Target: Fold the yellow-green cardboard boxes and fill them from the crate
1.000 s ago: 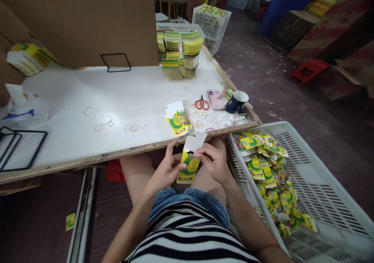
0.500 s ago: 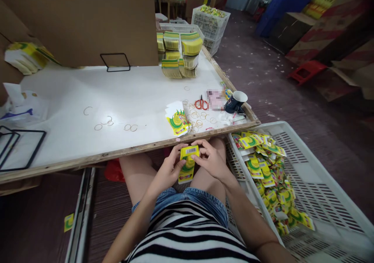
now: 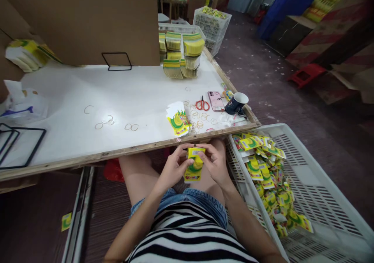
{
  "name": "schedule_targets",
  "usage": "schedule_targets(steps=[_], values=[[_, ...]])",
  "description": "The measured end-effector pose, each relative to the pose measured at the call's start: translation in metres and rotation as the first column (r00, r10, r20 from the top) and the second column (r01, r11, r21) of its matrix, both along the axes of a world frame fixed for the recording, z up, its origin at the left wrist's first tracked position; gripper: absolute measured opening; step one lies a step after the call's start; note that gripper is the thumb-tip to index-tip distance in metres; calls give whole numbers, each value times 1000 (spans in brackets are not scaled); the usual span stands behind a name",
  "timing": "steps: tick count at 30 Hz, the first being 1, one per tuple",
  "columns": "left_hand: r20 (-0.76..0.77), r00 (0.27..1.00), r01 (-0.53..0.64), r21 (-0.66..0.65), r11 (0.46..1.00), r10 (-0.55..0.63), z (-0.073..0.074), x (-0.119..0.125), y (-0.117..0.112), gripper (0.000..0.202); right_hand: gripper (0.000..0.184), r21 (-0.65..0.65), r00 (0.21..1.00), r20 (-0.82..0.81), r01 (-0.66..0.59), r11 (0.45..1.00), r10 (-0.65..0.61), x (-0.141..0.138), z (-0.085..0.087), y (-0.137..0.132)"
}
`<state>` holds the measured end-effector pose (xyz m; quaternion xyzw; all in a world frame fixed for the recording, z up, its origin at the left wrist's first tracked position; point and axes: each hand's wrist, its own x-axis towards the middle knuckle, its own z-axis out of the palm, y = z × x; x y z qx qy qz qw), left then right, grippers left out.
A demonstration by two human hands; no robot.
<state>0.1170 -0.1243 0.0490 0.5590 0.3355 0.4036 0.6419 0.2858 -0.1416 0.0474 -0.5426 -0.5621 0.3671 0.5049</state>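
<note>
Over my lap, just below the table's wooden front edge, both hands grip one small yellow and green packet [image 3: 194,166]. My left hand [image 3: 174,167] is closed on its left side. My right hand [image 3: 214,162] pinches the folded top flap from the right. On the table right above my hands lies a small pile of the same packets [image 3: 177,120] with white card backs. A white plastic crate [image 3: 318,177] at my right holds several loose packets [image 3: 267,169].
The white table [image 3: 87,95] carries scattered rubber bands [image 3: 201,119], red scissors [image 3: 201,104], a pink phone [image 3: 215,100], a dark mug [image 3: 237,103], stacked packet bundles [image 3: 182,54] at the back and black wire frames [image 3: 17,144]. A brown cardboard wall [image 3: 82,21] stands behind.
The white card flap that stood up from the packet has been folded down over its top. Both hands have closed in on the packet, which stays over my lap.
</note>
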Motion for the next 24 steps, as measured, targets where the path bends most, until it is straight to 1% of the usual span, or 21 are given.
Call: schedule_targets(steps=[1,2,3,4,5,6,7,8,9,10,12,13,16,18,20,21,22,24], values=[[-50,998,-37,59,998,40,-1,2,7,39,23,39,991,-14,131,991,-131,7,0,-2],[-111,987,-101,129,987,115,-2,3,17,38,23,105,948,-31,319,942,-318,15,0,-4],[-178,958,-188,204,961,225,-4,3,30,37,24,187,850,-56,525,830,-524,24,1,-6],[-264,887,-307,279,910,380,-6,2,44,36,25,268,706,-91,696,666,-702,33,2,-8],[-363,781,-396,342,852,509,-9,0,60,37,28,334,558,-127,803,494,-820,41,3,-10],[-461,666,-450,378,809,586,-13,-2,75,43,32,387,442,-150,849,359,-884,48,4,-13],[-551,585,-460,380,803,596,-16,-4,89,52,34,427,378,-158,859,282,-912,52,3,-15],[-614,535,-465,360,809,580,-20,-5,102,58,34,453,367,-152,851,265,-918,54,2,-17],[-650,522,-467,324,822,553,-23,-6,111,62,33,466,397,-140,835,294,-907,53,1,-18],[-665,523,-477,291,829,534,-26,-6,119,62,30,461,450,-131,816,348,-883,50,-1,-19],[-660,541,-501,246,830,522,-32,-5,127,59,25,402,571,-131,778,483,-811,39,-5,-17],[-652,544,-516,237,824,528,-35,-4,129,56,24,361,616,-143,761,539,-775,32,-6,-15],[-641,537,-549,227,804,548,-42,-3,135,50,21,262,700,-184,712,651,-690,11,-5,-8],[-636,535,-562,224,797,556,-45,-3,141,41,21,214,756,-182,655,725,-629,-1,-2,-4],[-618,538,-568,237,788,573,-45,-4,145,25,19,174,803,-179,594,785,-568,-10,1,-2],[-601,540,-572,251,781,589,-43,-5,145,18,18,160,817,-183,574,803,-547,-13,1,-1],[-582,538,-579,272,769,611,-41,-6,145,14,17,152,823,-190,564,812,-535,-16,1,0],[-539,528,-591,321,740,656,-36,-9,142,15,15,151,826,-201,558,816,-528,-20,1,1]])
